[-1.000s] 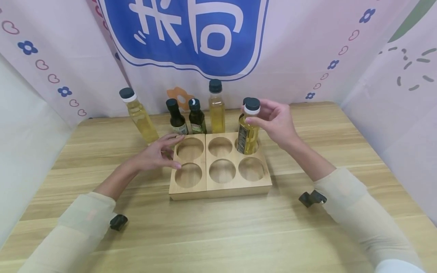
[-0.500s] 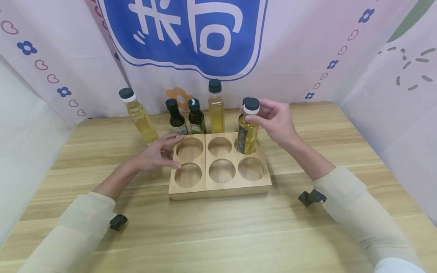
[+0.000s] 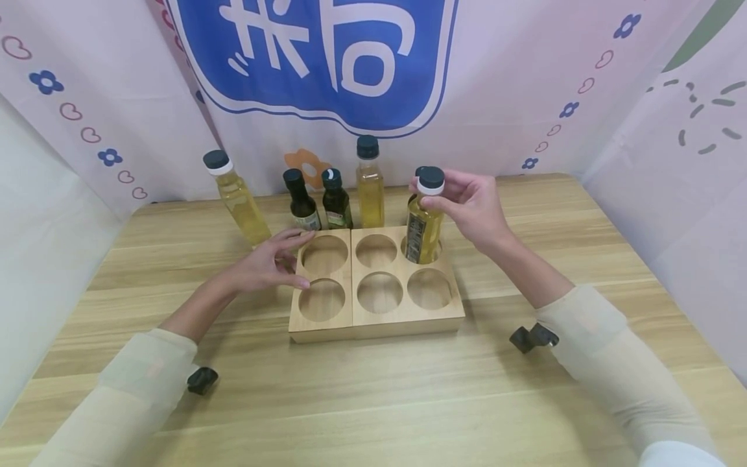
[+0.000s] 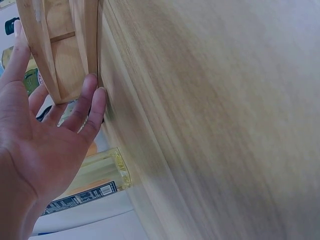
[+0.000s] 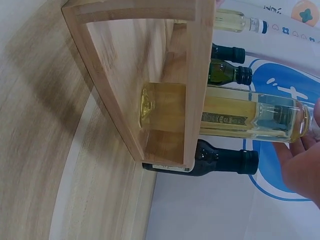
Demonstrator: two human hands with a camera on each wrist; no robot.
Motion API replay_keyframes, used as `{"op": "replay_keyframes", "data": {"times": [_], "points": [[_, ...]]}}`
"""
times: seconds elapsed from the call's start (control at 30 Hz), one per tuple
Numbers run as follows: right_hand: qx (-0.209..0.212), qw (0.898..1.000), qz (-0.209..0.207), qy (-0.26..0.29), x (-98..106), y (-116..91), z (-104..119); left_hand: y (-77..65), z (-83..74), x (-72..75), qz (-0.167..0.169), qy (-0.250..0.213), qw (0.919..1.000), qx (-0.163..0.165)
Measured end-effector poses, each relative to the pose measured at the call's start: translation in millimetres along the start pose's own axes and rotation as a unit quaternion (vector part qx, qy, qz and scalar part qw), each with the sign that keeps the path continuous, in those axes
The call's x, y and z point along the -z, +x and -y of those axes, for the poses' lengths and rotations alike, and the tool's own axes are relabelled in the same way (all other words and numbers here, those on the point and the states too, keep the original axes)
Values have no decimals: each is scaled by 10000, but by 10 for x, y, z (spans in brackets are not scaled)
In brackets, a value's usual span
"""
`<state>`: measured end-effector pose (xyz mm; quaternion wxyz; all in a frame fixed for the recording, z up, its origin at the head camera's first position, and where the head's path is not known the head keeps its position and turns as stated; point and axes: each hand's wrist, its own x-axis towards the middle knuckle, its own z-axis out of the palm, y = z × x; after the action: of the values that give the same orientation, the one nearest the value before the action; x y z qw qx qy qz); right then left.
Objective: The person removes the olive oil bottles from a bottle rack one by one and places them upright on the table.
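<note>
A pale wooden bottle rack (image 3: pixel 379 329) with two rows of round holes stands mid-table. My right hand (image 3: pixel 475 211) holds a clear bottle of yellow oil (image 3: pixel 424 227) near its neck, below the dark cap and white ring. That bottle stands in the back right hole; in the right wrist view its base (image 5: pixel 162 107) shows inside the open-sided rack. At the rack's left end, my left hand (image 3: pixel 265 263) grips the back corner, thumb over the top by the front left hole. The left wrist view shows its fingers (image 4: pixel 90 87) bent against the end.
Behind the rack stand two small dark bottles, one (image 3: pixel 302 204) beside the other (image 3: pixel 336 204), and a taller oil bottle (image 3: pixel 371 194). Another oil bottle (image 3: pixel 242 204) is at the back left. A dark bottle (image 5: pixel 210 157) stands behind the held one. Printed cloth (image 3: pixel 490 97) hangs behind the table.
</note>
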<state>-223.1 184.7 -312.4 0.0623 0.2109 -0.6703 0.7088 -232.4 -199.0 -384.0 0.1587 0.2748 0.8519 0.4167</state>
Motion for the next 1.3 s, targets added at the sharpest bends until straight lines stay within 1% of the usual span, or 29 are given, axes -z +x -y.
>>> {"op": "replay_keyframes", "data": {"times": [0.33, 0.67, 0.87, 1.1, 1.3], "points": [[-50, 9999, 13, 93, 6, 10, 60, 0, -9, 2, 32, -14, 10000, 28], [89, 9999, 40, 74, 26, 38, 107, -7, -10, 1, 25, 9, 10000, 20], [168, 9997, 54, 188, 32, 44, 140, -5, -11, 1, 36, 6, 10000, 9], [323, 9993, 93, 190, 33, 56, 173, 4, 3, 7, 32, 24, 10000, -29], [425, 9988, 101, 221, 41, 73, 196, 4, -3, 11, 31, 6, 10000, 46]]}}
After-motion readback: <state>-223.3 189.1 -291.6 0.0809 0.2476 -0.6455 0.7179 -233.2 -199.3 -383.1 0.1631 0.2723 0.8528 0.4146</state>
